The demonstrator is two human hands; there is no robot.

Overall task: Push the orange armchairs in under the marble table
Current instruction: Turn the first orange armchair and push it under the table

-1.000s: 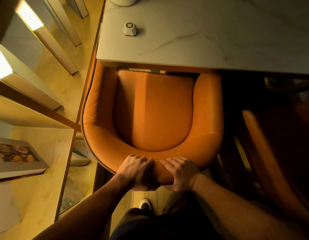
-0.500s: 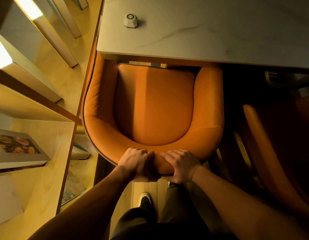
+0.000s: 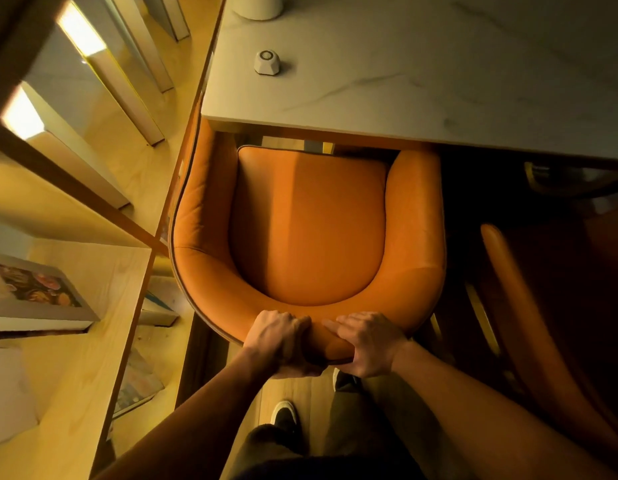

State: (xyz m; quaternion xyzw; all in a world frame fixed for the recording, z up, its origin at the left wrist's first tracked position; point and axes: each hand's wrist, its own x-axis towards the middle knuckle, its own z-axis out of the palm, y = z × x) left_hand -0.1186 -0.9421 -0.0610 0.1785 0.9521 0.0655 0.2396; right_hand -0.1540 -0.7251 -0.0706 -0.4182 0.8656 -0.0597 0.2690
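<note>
Both forearms reaching forward and down, left hand and right hand side by side, nearly touching, fingers curled over chair back, thumbs underneath, gripping

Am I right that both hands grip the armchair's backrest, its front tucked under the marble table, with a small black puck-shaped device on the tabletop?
Not quite: the head view shows the small device is white, not black. The rest holds: the left hand and right hand grip the armchair at its backrest, and its front sits under the marble table.
</note>
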